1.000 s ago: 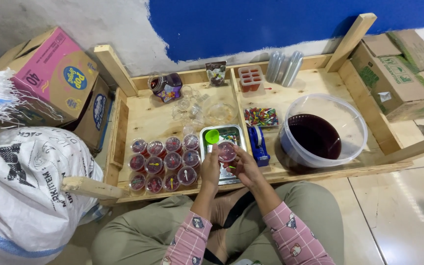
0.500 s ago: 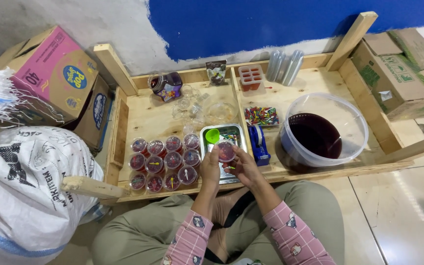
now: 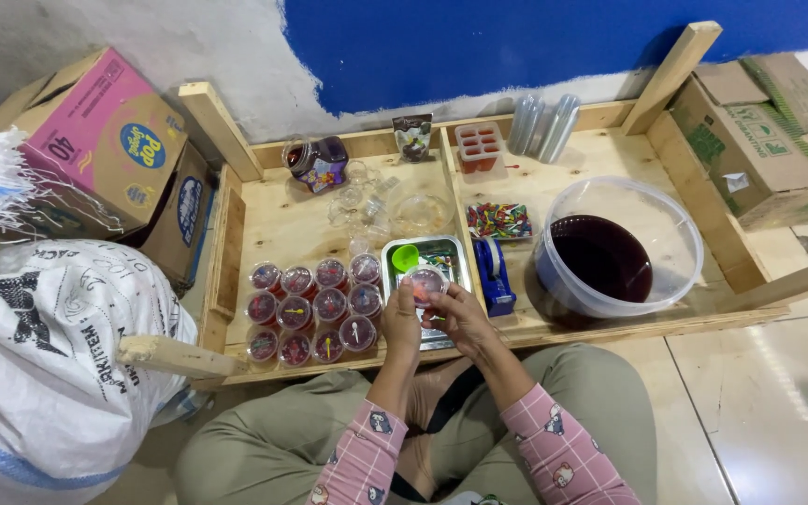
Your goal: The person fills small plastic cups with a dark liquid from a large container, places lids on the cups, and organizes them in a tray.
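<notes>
**Small lidded cup held over a metal tray on a wooden work table**

The low wooden table (image 3: 301, 224) is crowded. Left of the hands stands a block of filled small cups (image 3: 315, 309), packed in rows and touching one another. Just right of the tray sits a blue tape dispenser (image 3: 493, 271), and beyond it a large clear plastic tub (image 3: 614, 248) holding dark red liquid. Farther back lie a packet of coloured bits (image 3: 500, 221), a red mould (image 3: 479, 147), stacks of clear cups (image 3: 544, 122), a dark jar (image 3: 318, 164) on its side and some empty clear cups (image 3: 367, 196). Cardboard boxes (image 3: 105, 140) stand at far left, and a white woven sack (image 3: 39, 365) lies at near left.

The steel tray (image 3: 455, 252) holds a green scoop (image 3: 405, 257).

A small cup with dark red filling (image 3: 425, 281) is gripped between both hands above the near part of the tray. The left hand (image 3: 402, 323) clasps its left side, fingers closed on it; the right hand (image 3: 460, 318) pinches its right side and lid edge.
</notes>
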